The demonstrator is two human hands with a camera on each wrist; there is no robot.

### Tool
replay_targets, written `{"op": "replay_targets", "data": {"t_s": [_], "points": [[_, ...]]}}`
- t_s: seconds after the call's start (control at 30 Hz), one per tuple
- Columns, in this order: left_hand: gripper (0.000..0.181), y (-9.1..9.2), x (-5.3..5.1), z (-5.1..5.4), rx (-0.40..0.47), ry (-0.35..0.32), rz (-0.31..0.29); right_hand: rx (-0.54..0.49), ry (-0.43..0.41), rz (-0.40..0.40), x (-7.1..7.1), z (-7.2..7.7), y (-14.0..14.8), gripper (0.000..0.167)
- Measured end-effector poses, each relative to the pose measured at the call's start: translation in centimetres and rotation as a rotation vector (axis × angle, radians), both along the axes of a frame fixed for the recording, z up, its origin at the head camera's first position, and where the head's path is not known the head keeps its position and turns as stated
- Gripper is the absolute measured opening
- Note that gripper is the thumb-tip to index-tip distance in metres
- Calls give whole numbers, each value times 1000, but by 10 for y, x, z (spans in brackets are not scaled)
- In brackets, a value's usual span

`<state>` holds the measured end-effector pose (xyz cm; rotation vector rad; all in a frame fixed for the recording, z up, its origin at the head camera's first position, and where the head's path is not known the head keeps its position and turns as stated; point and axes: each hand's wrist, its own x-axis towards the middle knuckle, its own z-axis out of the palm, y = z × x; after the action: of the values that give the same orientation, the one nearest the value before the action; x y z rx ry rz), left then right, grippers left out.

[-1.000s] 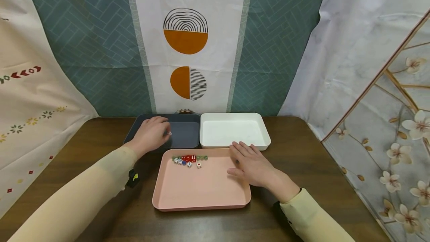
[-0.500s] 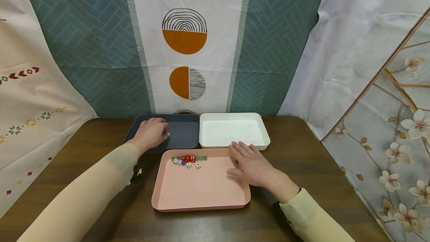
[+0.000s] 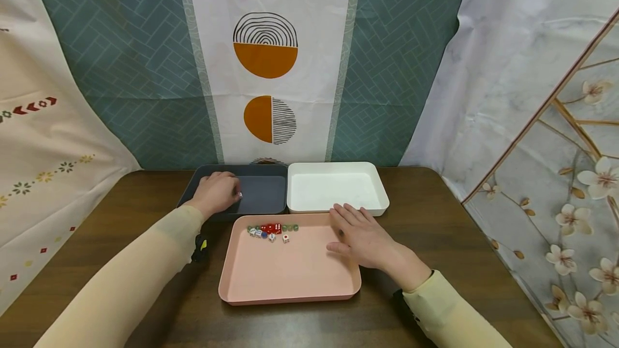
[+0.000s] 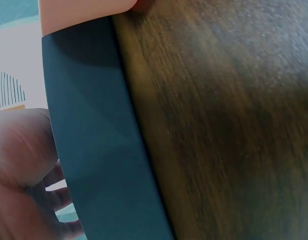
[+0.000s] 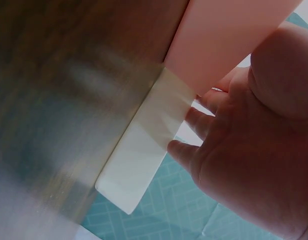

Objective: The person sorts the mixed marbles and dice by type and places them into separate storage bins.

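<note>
My left hand [image 3: 218, 193] is over the dark blue-grey tray [image 3: 263, 192], its fingers bent down inside the rim. Between its thumb and fingers it pinches a small white die [image 3: 239, 194], mostly covered by the hand. In the left wrist view the dark tray's wall [image 4: 101, 130] hides those fingertips. My right hand [image 3: 360, 238] lies with spread, fairly straight fingers over the right side of the pink tray [image 3: 290, 278], holding nothing. Along the pink tray's far side sit red dice [image 3: 272, 227], white dice [image 3: 272, 237], a blue piece [image 3: 264, 234] and green pieces [image 3: 290, 227].
A white tray [image 3: 336, 189] stands beside the dark one, behind the pink tray. All three are on a brown wooden table [image 3: 411, 197]. Patterned cloth [image 3: 309, 69] hangs behind, with more cloth at both sides.
My left hand has shifted slightly down and left within the dark tray, the white die still at its fingertips. The right hand and the pieces in the pink tray look unchanged.
</note>
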<state>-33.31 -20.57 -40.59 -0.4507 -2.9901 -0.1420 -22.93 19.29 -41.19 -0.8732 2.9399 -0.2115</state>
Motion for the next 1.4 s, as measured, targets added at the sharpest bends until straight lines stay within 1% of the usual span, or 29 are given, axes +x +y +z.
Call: {"op": "replay_targets", "data": {"t_s": [0.1, 0.23, 0.4, 0.7, 0.9, 1.07, 1.23, 1.4], "points": [[6, 1, -1, 0, -6, 1, 0, 0, -1, -3, 0, -1, 0, 84], [6, 0, -2, -3, -12, 6, 3, -6, -11, -5, 0, -2, 1, 85], [6, -2, -3, -7, -6, 21, 5, -1, -5, -4, -1, -3, 1, 86], [6, -2, -4, -7, -11, 37, 8, -7, -8, -1, -1, 0, 0, 86], [8, 0, -2, -4, -20, 20, 9, -8, -8, -2, -2, -1, 1, 86], [15, 1, 1, 3, -22, 1, 13, -11, -15, -2, -2, -2, 1, 86], [25, 4, 4, 10, -14, 19, 0, -15, -17, -5, -1, -1, 0, 86], [28, 6, 11, 15, 1, 29, -16, -16, -15, -3, -1, -1, 0, 87]]}}
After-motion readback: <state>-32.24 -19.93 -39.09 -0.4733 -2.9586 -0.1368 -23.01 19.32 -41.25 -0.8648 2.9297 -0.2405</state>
